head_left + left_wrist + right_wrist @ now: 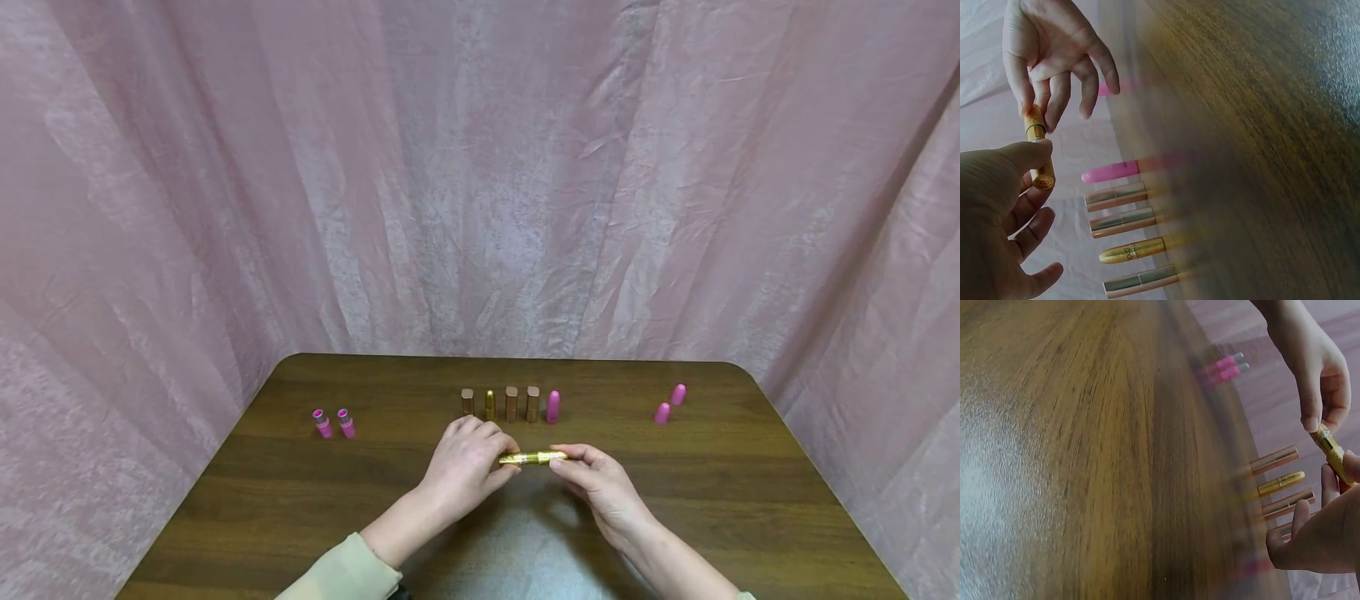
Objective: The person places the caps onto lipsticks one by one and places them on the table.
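A gold lipstick tube (534, 457) is held level above the table between both hands. My left hand (468, 467) pinches its left end with thumb and fingers. The other end sits between the thumb and fingertips of my right hand (606, 493). In the left wrist view, the engraved round end of the gold lipstick (1043, 175) shows beneath the left thumb. A narrow band circles the gold lipstick (1329, 445) near the left fingers in the right wrist view. Behind the hands stands a row of closed lipsticks: rose-gold ones (512, 405), a gold one (491, 406) and a pink one (553, 407).
Two uncapped pink lipstick tubes (347, 425) with silver collars stand at the table's left. Two pink caps (662, 413) stand at the right. The wooden table (720, 500) has a pink curtain (510, 183) behind it and at its sides.
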A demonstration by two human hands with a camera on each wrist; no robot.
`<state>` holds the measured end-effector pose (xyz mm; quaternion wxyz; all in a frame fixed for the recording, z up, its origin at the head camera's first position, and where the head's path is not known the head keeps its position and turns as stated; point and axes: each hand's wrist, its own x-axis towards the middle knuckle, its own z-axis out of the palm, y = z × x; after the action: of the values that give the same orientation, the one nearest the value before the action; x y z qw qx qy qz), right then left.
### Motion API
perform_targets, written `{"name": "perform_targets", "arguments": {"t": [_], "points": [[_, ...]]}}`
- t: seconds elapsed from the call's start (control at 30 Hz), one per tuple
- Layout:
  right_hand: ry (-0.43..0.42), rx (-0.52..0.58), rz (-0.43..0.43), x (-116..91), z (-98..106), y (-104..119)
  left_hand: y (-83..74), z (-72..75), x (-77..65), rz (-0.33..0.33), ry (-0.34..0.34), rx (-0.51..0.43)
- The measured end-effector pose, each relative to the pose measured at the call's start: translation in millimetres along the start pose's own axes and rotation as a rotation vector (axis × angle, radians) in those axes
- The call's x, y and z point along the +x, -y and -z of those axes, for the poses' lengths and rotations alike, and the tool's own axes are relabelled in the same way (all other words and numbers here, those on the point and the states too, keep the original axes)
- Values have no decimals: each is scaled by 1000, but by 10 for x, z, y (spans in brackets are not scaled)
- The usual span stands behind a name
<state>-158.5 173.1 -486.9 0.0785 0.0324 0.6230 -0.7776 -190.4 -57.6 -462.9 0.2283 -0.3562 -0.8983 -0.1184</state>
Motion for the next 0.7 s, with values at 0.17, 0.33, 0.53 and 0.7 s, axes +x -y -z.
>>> {"name": "perform_targets", "arguments": {"t": [0.17, 0.33, 0.53, 0.7], "points": [[18, -4, 1, 5, -33, -14, -20, -3, 3, 10, 12, -3], [20, 9, 5, 17, -76, -31, -34, -2, 6, 6, 8, -8], [18, 12, 3, 19, -100, -38, -44, 2, 6, 1, 4, -13], [25, 1, 0, 16, -112, -43, -56, 5, 3, -7, 6, 1]]}}
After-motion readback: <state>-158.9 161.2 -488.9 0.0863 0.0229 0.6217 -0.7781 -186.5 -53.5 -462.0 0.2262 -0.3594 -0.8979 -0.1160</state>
